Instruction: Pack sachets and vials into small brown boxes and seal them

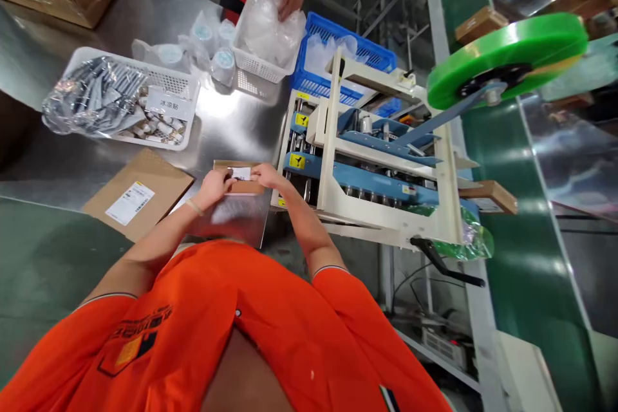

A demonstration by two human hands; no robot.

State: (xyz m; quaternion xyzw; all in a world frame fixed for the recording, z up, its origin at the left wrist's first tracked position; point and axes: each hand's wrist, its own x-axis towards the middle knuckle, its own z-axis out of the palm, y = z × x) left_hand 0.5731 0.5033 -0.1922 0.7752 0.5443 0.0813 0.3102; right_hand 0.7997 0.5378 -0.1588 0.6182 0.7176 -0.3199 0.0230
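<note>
A small brown cardboard box [247,188] with a white label [240,173] on its top lies on the steel table in front of me. My left hand [215,185] grips its left end, the fingertips bent over onto the label's edge. At the box's right end, my right hand [267,176] holds on with its fingers curled and touching the top. A flat cardboard parcel [157,181] with a shipping label rests to the left of my left hand. The sealing machine [333,170] begins just right of my right hand.
White baskets [194,93] hold bagged grey items and small pieces. Several wrapped cups [223,64] stand behind. Across the table a co-worker's hands [290,0] handle plastic bags in a white basket [263,66]. A blue crate [313,35], green tape roll [506,58] and green conveyor [535,270] are right.
</note>
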